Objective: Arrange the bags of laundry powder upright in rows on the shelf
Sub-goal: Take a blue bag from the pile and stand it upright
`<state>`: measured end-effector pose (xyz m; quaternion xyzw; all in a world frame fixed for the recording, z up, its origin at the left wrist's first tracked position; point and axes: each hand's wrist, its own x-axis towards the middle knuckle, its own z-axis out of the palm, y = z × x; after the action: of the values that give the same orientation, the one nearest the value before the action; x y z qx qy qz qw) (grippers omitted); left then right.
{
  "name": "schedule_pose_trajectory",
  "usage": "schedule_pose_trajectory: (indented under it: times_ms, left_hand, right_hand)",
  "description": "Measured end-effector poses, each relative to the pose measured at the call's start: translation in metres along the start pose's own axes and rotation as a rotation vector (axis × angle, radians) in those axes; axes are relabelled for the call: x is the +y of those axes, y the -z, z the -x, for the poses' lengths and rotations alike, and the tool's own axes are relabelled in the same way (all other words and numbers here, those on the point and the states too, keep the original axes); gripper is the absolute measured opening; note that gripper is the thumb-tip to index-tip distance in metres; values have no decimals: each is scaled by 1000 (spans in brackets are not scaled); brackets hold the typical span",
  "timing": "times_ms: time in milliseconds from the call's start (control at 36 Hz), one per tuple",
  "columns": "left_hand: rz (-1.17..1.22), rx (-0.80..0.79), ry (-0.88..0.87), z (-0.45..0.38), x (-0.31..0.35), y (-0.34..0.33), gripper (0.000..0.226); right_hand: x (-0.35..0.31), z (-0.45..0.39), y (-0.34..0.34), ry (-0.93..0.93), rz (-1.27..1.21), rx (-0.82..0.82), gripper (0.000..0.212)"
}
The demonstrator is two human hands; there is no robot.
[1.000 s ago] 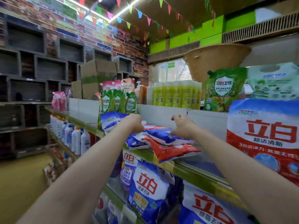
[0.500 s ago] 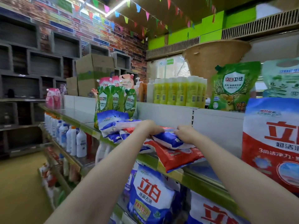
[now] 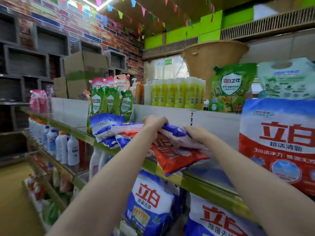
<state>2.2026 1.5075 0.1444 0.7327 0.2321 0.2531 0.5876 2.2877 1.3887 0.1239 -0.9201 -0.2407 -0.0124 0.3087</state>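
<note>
We had bare shelf (image 3: 209, 169) between the toppled bags (image 3: 177, 159) and the upright red bag (image 3: 279, 142) on the right. Green pouches (image 3: 109, 103) blocked the left; the back panel (image 3: 170, 114) closed off the rear.

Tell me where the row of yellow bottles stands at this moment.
In the head view, the yellow bottles stand on the top ledge, centre, just left of the big green pouch and right of the small green pouches.
</note>
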Motion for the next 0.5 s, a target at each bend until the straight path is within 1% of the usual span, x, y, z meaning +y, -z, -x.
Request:
schedule_pose_trajectory:
  times_ms: [28, 56, 83, 111, 167, 194, 250, 306, 361, 417, 444, 500]
  left_hand:
    - [75, -33, -7, -2, 5, 2, 27]
    - [133, -25, -29, -5, 9, 3, 42]
    - [184, -18, -60, -7, 14, 4, 51]
    - [198, 11, -103, -9, 21, 5, 47]
    - [243, 29, -207, -9, 33, 3, 25]
    - [275, 26, -256, -8, 38, 2, 19]
    - [297, 2, -321, -8, 45, 0, 20]
    - [309, -67, -382, -7, 49, -1, 22]
    - [334, -177, -443, -12, 49, -1, 31]
    - [348, -256, -460, -18, 48, -2, 29]
    - [352, -275, -438, -21, 46, -3, 29]
    - [361, -325, -365, -23, 39, -10, 27]
  right_hand:
    - [3, 0, 6, -8, -25, 14, 33]
    - [8, -1, 10, -32, -62, 23, 28]
    - [12, 2, 14, -47, -163, 17, 30]
    - [16, 6, 17, -82, -274, -7, 35]
    - [28, 11, 20, -165, -428, -81, 43]
    - [34, 13, 21, -191, -530, -119, 45]
    - [44, 11, 19, -208, -786, -207, 46]
    - [50, 9, 21, -209, -952, -232, 43]
    - [48, 14, 26, -197, -1042, -188, 36]
    - [45, 24, 34, -115, -1110, -62, 25]
    - [47, 25, 38, -64, -1114, 44, 26]
    - [52, 29, 49, 44, -1127, 230, 41]
